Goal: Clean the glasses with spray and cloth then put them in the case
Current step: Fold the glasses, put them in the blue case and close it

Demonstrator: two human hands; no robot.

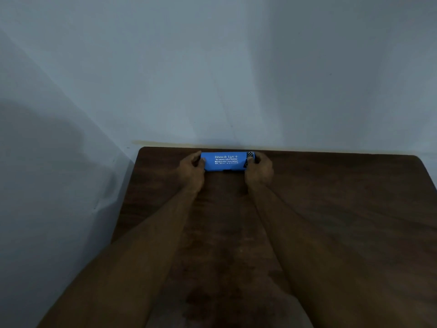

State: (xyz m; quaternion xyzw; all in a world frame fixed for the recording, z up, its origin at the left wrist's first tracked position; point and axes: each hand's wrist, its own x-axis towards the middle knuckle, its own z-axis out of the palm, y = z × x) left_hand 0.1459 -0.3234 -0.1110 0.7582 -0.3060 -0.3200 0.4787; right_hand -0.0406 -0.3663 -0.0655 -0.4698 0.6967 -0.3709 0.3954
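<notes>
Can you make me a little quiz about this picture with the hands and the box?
1. True or false: the glasses case lies at the near edge of the table, close to the person.
2. The left hand and the right hand are: A flat on the table, B gripping the case's two ends, C up in the air.
3. Fill in: the case's colour is ___.

Key: 1 false, it lies at the far edge by the wall; 2 B; 3 blue.
</notes>
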